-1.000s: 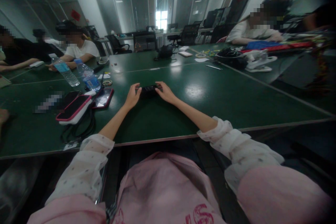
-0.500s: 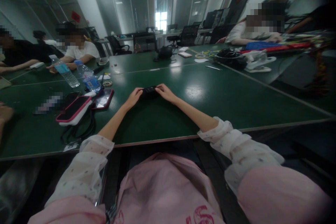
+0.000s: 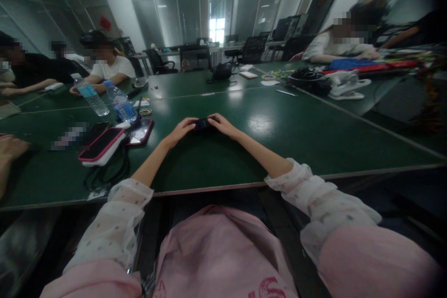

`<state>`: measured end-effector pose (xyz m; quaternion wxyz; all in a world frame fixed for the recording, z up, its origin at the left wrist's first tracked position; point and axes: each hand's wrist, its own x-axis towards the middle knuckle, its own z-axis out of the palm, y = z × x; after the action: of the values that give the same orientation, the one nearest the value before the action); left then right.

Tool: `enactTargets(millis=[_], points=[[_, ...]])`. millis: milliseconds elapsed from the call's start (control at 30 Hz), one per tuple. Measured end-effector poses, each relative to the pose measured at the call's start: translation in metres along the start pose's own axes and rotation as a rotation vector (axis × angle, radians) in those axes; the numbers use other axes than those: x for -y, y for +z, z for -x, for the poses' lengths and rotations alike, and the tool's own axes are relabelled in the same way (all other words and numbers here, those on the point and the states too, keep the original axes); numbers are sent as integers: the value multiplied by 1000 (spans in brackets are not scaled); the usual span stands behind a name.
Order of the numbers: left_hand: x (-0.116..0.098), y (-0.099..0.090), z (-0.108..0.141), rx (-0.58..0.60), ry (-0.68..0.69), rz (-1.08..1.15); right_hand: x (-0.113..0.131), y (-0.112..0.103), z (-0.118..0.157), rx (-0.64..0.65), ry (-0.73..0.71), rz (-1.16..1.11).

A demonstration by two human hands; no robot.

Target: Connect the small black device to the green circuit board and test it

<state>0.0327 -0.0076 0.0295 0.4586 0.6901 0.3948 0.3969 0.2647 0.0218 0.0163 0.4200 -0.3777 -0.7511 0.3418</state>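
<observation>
A small black rectangular device (image 3: 201,124) is held level between my two hands, just above or on the green table (image 3: 223,163); I cannot tell whether it touches the surface. Its left end is gripped by my left hand (image 3: 180,131), thumb on the top. My right hand (image 3: 223,125) closes on the other end in the same way. The upper face is dark with faint lighter marks, too small to read. Both forearms reach out over the table edge.
To the left lie a pink-rimmed phone (image 3: 103,144), another phone (image 3: 140,131), black cables and two water bottles (image 3: 122,104). Another person's hand (image 3: 12,149) rests at the far left. Farther off are a black pouch (image 3: 222,71), a white stand-like object (image 3: 349,86) and seated people.
My thumbs have come further over the device, and it has turned or tilted slightly in my hands. The whole view has shifted a little.
</observation>
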Motion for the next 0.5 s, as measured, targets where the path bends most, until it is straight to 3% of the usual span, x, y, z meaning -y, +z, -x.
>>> enactTargets(millis=[267, 500], points=[[-4, -4, 3, -15, -37, 227, 3, -4, 2, 57, 49, 32], [-9, -7, 6, 5, -59, 311, 2, -7, 2, 121, 140, -147]])
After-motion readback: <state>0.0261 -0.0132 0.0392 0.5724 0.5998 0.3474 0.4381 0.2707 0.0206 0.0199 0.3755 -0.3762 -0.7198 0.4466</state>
